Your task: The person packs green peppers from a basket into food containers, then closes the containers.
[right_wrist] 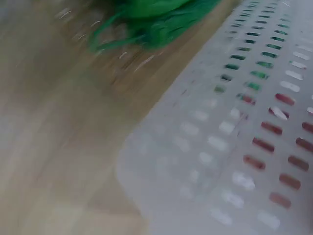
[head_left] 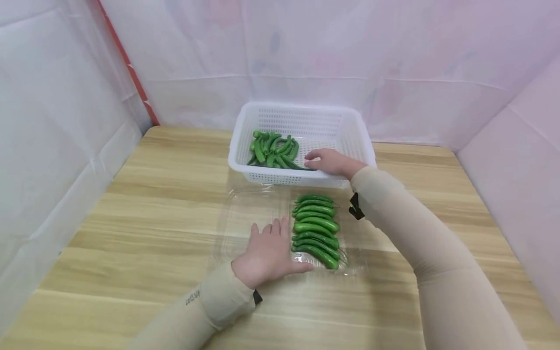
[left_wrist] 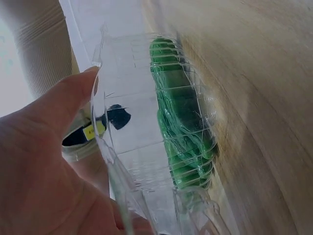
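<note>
In the head view, my left hand [head_left: 267, 255] lies with fingers spread over a clear plastic clamshell box [head_left: 247, 214], its thumb along the near edge. The left wrist view shows the thumb [left_wrist: 73, 98] touching the clear rim. Several green peppers [head_left: 316, 226] lie in a row in the box's right half. My right hand [head_left: 332, 161] reaches into a white plastic basket [head_left: 302, 178], beside a heap of green peppers [head_left: 273, 148]. A dark green pepper end lies under its fingertips; whether they grip it cannot be told. The right wrist view is blurred.
The basket stands behind the clamshell box, close to the back wall covering [head_left: 306, 58]. White sheeting [head_left: 57, 121] also encloses the left and right sides. The wooden table [head_left: 144, 233] extends on both sides of the box.
</note>
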Available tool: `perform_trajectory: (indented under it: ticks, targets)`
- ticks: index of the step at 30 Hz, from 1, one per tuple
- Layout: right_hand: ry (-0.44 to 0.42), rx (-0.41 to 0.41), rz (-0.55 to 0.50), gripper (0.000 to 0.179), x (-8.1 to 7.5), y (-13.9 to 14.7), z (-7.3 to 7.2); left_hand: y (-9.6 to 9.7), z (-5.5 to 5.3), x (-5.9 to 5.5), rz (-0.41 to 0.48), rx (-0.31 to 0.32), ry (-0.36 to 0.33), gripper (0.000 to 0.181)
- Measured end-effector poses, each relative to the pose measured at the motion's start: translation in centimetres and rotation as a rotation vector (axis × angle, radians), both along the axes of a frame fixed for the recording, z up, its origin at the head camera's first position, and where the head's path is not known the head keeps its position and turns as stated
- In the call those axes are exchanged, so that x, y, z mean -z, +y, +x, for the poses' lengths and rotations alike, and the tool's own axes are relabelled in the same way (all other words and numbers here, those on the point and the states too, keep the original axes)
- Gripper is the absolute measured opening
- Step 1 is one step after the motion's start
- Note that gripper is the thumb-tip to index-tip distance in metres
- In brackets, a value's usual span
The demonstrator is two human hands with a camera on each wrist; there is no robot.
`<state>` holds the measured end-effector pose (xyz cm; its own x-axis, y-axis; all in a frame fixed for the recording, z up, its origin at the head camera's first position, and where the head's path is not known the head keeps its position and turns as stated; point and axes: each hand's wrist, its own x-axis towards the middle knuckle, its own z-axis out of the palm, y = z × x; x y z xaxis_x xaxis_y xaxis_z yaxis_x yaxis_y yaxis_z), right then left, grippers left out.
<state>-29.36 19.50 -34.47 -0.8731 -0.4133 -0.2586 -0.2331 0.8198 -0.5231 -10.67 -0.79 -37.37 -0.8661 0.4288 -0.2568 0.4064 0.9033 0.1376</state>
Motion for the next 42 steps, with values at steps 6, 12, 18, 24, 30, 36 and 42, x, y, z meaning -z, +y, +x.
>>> perform_trajectory:
  ticks: [6, 12, 18, 24, 30, 36, 42]
  targets:
    - [-0.035, -0.079, 0.016, 0.051, -0.5, 0.7, -0.5, 0.1, -0.3, -0.2, -0.007, 0.014, 0.017, 0.121]
    - [-0.082, -0.146, 0.059, 0.049, -0.3, 0.9, -1.0, 0.2, -0.3, -0.2, -0.011, 0.015, 0.012, 0.122]
    - [-0.096, -0.123, 0.074, 0.044, 0.0, 0.7, -1.3, 0.1, -0.4, -0.2, -0.022, 0.009, 0.003, 0.121]
    - [-0.110, -0.065, 0.107, 0.039, 0.6, 0.5, -1.6, 0.1, -0.3, -0.1, -0.031, 0.009, -0.006, 0.121]
    - [-0.115, -0.064, 0.168, 0.038, 1.1, 0.6, -1.5, 0.0, -0.2, 0.1, -0.027, 0.010, -0.017, 0.121]
    - [-0.129, -0.022, 0.225, 0.035, 1.3, 0.5, -1.6, 0.0, -0.2, 0.2, -0.018, 0.010, -0.017, 0.120]
    - [-0.057, -0.010, 0.274, 0.024, 1.4, 0.5, -2.2, 0.0, -0.6, 0.1, -0.025, 0.017, -0.020, 0.119]
